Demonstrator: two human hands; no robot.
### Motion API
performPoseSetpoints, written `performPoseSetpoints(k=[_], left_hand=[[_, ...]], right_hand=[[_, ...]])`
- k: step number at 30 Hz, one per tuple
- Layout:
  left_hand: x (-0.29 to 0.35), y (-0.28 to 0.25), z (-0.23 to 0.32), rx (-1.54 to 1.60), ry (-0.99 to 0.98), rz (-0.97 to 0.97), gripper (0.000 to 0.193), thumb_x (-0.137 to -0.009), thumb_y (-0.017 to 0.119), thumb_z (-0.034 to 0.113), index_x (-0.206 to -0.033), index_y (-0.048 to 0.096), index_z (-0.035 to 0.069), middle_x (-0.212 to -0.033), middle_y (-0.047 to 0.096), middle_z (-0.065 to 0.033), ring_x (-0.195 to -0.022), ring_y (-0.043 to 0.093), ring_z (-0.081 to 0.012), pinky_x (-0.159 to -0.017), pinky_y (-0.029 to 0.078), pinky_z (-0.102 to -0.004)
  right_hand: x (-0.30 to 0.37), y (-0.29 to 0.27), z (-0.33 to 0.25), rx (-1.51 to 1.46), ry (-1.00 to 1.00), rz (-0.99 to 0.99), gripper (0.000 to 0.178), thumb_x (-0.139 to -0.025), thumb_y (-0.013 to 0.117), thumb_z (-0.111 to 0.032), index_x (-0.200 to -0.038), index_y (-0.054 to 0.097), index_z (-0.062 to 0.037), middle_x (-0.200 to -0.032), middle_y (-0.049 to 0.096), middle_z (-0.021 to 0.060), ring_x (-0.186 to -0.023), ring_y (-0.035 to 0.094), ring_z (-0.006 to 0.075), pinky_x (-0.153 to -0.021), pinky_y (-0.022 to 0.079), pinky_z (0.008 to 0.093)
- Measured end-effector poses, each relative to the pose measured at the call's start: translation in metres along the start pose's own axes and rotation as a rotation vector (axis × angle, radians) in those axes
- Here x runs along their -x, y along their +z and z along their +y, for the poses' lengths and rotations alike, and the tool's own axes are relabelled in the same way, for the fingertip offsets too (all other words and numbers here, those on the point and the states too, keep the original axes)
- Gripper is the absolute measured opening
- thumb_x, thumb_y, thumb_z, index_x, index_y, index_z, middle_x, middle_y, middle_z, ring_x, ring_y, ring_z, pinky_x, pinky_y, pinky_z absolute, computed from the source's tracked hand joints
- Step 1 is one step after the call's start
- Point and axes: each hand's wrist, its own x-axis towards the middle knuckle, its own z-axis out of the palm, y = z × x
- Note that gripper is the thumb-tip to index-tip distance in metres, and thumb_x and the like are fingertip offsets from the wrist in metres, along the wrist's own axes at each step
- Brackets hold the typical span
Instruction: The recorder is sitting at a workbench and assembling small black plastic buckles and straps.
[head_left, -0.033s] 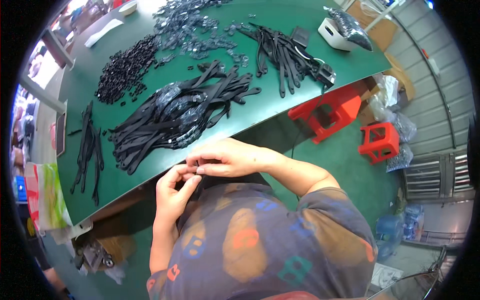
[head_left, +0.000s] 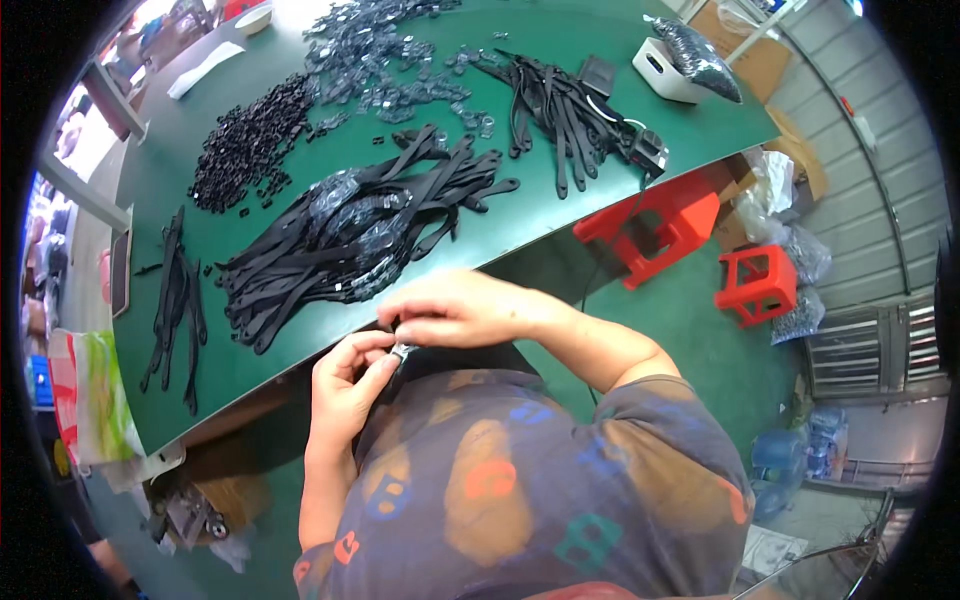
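Observation:
My left hand (head_left: pixel 343 388) is closed, pinching a small shiny clear piece (head_left: pixel 403 351), apparently a buckle, between thumb and forefinger. My right hand (head_left: pixel 465 308) is beside it, its fingers curled in over the piece from above. What the right fingertips grip is mostly hidden; only a dark bit shows between them. Below the fingers, something black, perhaps a strap, runs down against my shirt. Both hands are just off the table's front edge, close to a large heap of black straps (head_left: pixel 285 268) with clear wrapped pieces on top.
On the green table (head_left: pixel 330 325) lie small black loops (head_left: pixel 250 140), clear plastic pieces (head_left: pixel 375 60), more straps at left (head_left: pixel 178 310) and straps at right (head_left: pixel 565 120). A white bin (head_left: pixel 663 75) holds a bag. Red stools (head_left: pixel 690 215) stand right of the table.
My right hand has shifted slightly up and right, its fingertips drawing off the left ones. The shiny piece now shows between the hands.

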Motion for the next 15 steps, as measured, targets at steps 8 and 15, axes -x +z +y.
performPoseSetpoints(k=[8, 15], left_hand=[[-0.006, 0.0, -0.023, 0.533, -0.102, -0.265, 0.052, -0.088, 0.075, 0.034, -0.121, 0.063, -0.003, -0.081, 0.061, -0.0062, -0.078, 0.059, -0.0188, -0.085, 0.052, -0.0404], [-0.015, 0.01, -0.014, 0.665, -0.105, -0.267, 0.02, -0.092, 0.063, 0.013, -0.11, 0.062, 0.003, -0.093, 0.065, -0.0128, -0.09, 0.064, -0.0245, -0.085, 0.051, -0.0377]], right_hand=[[-0.005, -0.207, 0.132, 0.722, 0.308, 0.945, 0.035, -0.09, 0.057, -0.037, -0.101, 0.074, -0.0089, -0.098, 0.07, 0.0167, -0.098, 0.067, 0.0354, -0.087, 0.052, 0.0433], [-0.044, -0.297, 0.189, 0.891, 0.76, 0.817, 0.04, -0.09, 0.06, -0.043, -0.109, 0.075, -0.0116, -0.104, 0.073, 0.0149, -0.103, 0.068, 0.033, -0.089, 0.053, 0.0442]])
